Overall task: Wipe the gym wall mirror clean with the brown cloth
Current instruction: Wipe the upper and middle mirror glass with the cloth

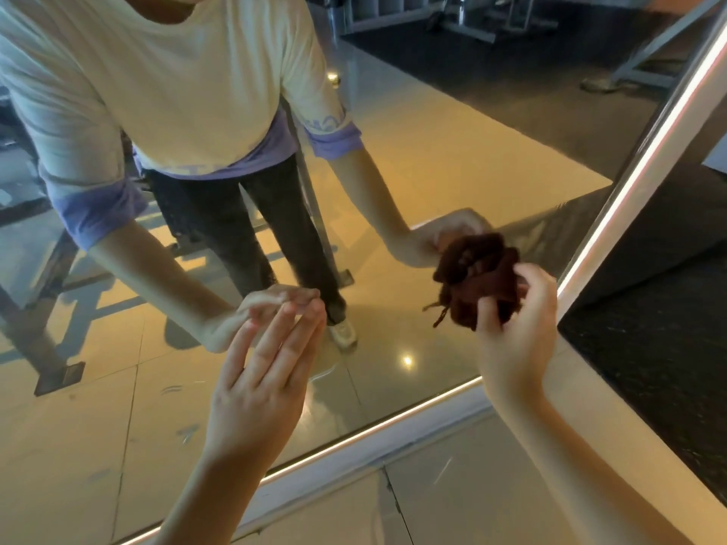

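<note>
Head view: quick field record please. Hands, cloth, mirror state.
left hand: open, straight fingertips on the mirror
right hand: grips the bunched brown cloth
cloth contact: appears to be against the mirror, near its lower right corner
marks: streaks low on the mirror
frame: lit strip along the mirror's edge

glossy glass mirror [393,182], frayed woolly brown cloth [482,281], polished floor tiles [452,497]
</note>
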The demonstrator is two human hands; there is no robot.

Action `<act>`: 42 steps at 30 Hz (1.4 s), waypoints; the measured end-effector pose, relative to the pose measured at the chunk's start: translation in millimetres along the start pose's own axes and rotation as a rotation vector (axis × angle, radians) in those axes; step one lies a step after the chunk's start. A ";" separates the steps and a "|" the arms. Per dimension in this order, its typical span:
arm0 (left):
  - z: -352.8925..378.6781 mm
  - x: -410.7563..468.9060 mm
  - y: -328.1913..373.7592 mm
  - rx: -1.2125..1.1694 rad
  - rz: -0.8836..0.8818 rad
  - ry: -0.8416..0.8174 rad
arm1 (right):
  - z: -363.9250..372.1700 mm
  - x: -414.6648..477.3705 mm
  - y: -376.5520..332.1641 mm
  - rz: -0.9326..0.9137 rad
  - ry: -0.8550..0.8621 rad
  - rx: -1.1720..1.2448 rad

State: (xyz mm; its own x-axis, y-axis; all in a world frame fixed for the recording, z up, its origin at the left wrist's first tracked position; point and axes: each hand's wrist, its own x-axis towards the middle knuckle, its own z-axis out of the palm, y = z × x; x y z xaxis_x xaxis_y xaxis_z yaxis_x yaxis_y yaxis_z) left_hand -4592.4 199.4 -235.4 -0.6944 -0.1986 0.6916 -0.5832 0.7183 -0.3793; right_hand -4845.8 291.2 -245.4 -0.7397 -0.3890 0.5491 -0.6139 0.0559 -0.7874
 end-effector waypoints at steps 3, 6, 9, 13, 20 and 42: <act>4.7 -6.1 3.3 -0.048 -0.061 -0.045 | 0.8 -7.2 16.0 0.203 -0.021 -0.023; 4.8 -4.0 1.7 -0.066 -0.036 -0.031 | 5.1 -22.3 24.4 0.224 -0.113 -0.029; -2.1 2.7 -0.3 -0.022 -0.005 -0.008 | -0.3 -7.6 23.0 0.125 -0.062 -0.011; -5.9 3.0 4.2 0.022 -0.020 -0.015 | 0.3 -6.8 29.8 0.284 -0.005 0.028; -6.3 2.1 3.1 0.025 -0.028 -0.030 | 5.1 -15.9 18.0 0.123 -0.086 0.048; -20.7 -1.6 -14.1 0.103 -0.004 -0.007 | 28.1 -46.0 -44.1 0.033 -0.017 0.204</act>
State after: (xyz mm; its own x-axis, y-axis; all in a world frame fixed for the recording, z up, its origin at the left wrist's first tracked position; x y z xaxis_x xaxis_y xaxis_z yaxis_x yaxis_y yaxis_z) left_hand -4574.4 203.4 -218.5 -0.6946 -0.2061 0.6892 -0.6261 0.6451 -0.4381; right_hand -4777.0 280.9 -243.8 -0.7526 -0.4053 0.5190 -0.5198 -0.1182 -0.8461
